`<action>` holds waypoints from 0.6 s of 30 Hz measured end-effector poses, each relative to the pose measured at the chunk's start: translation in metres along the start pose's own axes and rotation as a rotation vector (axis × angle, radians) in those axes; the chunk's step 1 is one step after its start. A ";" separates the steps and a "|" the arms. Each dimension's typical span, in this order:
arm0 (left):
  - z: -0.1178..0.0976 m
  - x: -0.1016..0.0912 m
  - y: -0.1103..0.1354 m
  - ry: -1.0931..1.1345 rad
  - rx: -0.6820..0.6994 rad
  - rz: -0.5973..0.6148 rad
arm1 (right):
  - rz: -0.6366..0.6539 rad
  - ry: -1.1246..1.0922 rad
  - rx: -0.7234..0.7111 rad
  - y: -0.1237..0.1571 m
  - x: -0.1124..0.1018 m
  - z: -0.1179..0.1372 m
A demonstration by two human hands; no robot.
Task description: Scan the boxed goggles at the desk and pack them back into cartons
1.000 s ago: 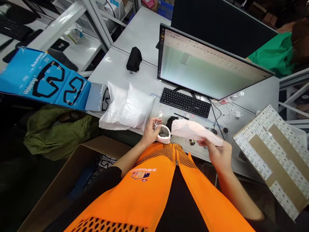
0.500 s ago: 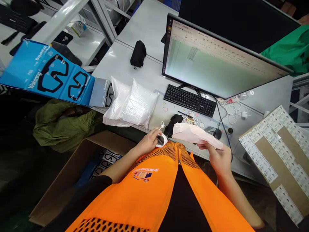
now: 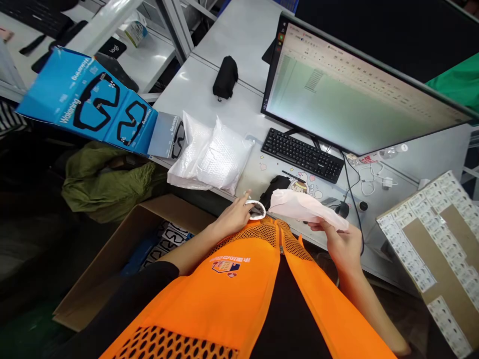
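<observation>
My left hand (image 3: 235, 217) is closed on the rim of a small white pouch (image 3: 263, 212) at the desk's front edge, its round mouth facing up. My right hand (image 3: 343, 243) pinches a thin pale pink sheet (image 3: 299, 205) between thumb and fingers. Whether the sheet is paper or cloth I cannot tell. It spreads leftward from the hand, its far end near the pouch. Just behind both lies a black case (image 3: 277, 187), partly covered by the sheet.
Two white bubble mailers (image 3: 224, 157) lie left of the keyboard (image 3: 302, 154), beside a blue printed box (image 3: 93, 102). A black zip case (image 3: 225, 77) sits behind them. The monitor (image 3: 348, 94) stands at the back. An open carton (image 3: 112, 259) is below left; a label-covered board (image 3: 430, 254) stands right.
The pouch's mouth looks wider, and my left fingers have shifted on its rim. The white cord that stood up there is less visible. The whole view has shifted slightly.
</observation>
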State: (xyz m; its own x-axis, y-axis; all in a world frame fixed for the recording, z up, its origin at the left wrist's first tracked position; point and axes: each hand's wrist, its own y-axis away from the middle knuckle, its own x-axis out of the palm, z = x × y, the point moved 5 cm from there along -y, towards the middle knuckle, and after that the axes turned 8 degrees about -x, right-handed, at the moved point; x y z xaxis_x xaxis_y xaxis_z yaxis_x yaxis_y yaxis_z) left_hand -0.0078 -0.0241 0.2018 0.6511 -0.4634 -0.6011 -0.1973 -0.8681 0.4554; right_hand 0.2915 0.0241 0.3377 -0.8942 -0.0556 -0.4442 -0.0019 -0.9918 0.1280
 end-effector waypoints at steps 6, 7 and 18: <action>0.014 0.023 -0.009 0.050 -0.038 0.101 | 0.023 -0.005 0.000 0.000 0.005 -0.003; 0.016 0.025 -0.010 0.050 -0.034 0.117 | 0.022 -0.014 0.005 0.000 0.007 -0.003; 0.018 0.034 -0.022 -0.069 -0.062 0.148 | 0.173 0.088 -0.093 0.001 0.045 -0.013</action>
State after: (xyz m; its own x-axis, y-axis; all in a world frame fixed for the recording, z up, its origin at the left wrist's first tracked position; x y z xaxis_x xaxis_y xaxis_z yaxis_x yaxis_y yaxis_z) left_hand 0.0055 -0.0236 0.1594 0.5664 -0.5981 -0.5670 -0.2407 -0.7780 0.5803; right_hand 0.2575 0.0194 0.3061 -0.8349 -0.2320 -0.4991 0.1935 -0.9727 0.1283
